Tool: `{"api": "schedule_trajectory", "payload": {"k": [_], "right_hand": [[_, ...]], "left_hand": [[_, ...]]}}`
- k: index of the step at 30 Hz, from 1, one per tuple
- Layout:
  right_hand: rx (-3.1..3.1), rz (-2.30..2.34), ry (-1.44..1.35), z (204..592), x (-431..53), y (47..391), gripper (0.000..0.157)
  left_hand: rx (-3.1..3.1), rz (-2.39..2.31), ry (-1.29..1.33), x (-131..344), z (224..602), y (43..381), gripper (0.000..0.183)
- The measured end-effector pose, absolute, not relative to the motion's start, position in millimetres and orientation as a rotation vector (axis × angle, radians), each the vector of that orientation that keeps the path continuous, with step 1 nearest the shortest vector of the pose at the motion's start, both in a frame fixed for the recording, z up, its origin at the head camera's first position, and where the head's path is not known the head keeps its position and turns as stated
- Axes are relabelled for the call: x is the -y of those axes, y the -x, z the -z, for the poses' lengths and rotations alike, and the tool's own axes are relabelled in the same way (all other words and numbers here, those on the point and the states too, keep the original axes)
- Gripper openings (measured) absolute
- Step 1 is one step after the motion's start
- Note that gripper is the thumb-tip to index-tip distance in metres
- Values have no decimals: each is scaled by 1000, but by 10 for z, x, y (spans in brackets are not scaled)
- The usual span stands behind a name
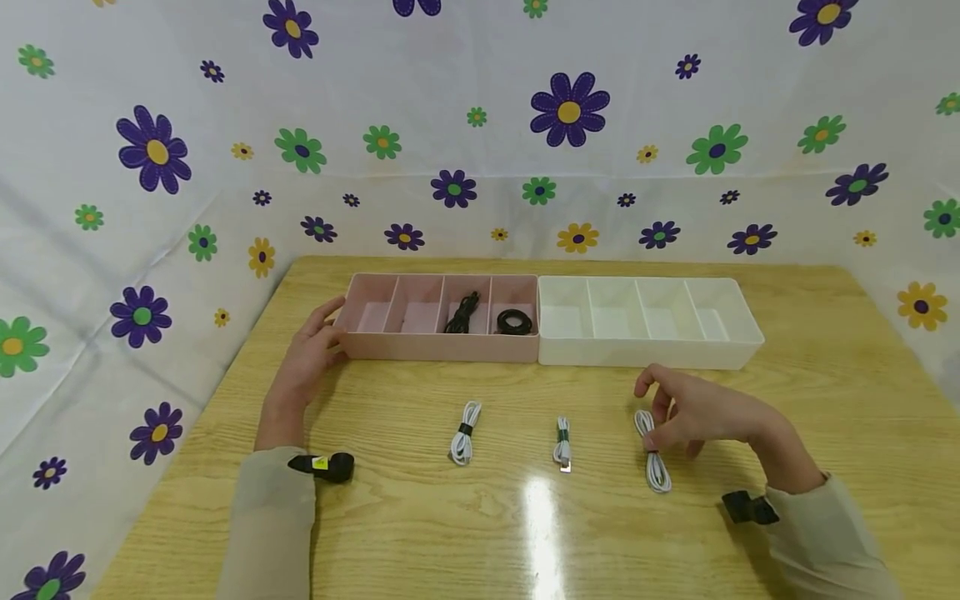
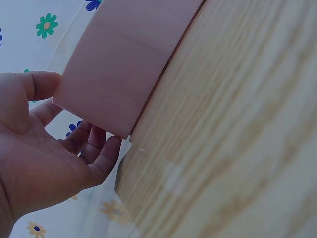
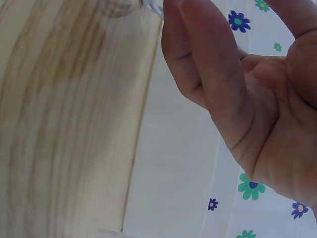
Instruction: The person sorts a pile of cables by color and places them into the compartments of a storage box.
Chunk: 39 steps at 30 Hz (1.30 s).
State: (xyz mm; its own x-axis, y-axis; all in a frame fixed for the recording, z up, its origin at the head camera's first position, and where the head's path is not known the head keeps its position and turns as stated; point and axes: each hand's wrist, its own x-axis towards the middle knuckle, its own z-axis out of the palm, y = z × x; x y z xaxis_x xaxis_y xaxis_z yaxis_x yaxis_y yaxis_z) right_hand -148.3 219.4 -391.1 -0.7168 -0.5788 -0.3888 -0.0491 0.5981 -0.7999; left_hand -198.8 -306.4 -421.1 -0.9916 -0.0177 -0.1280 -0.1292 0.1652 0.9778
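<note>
At the left end of the pink compartment box [image 1: 442, 347], my left hand [image 1: 306, 357] holds the box's edge. In the left wrist view, thumb and fingers of that hand [image 2: 54, 144] meet the corners of the pink box [image 2: 114, 64]. My right hand [image 1: 705, 408] pinches a coiled white cable [image 1: 657, 471] around its dark tie. Whether this cable lies on the table or is slightly raised, I cannot tell. A bit of white cable [image 3: 152, 7] shows beside the fingertips of the right hand [image 3: 237, 99] in the right wrist view.
Two more tied white cables, one left [image 1: 465, 437] and a smaller one [image 1: 562, 442], lie on the wooden table [image 1: 390, 517]. A black cable [image 1: 462, 313] and a black coil [image 1: 513, 322] sit in the pink box's two right compartments. Adjoining it stands a white compartment box [image 1: 645, 352].
</note>
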Motion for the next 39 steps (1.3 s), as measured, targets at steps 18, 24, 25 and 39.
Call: {"api": "schedule_trajectory", "payload": {"k": [18,24,25,39], "right_hand": [[-2211,957,578,4044,-2105,1513,60],[-2246,965,598,4057,-2092,1521,61],[-2247,973,601,4056,-2096,1520,61],[-2195,1050,602,4048,-2144,1545,53]], "left_hand": [[-2298,-1986,149,3069,4211,1990,58],[-2309,-1975,146,3085,4213,1992,57],[-2309,-1975,145,3085,4212,1991,57],[-2325,-1975,147,3064,4191,1974,57]]}}
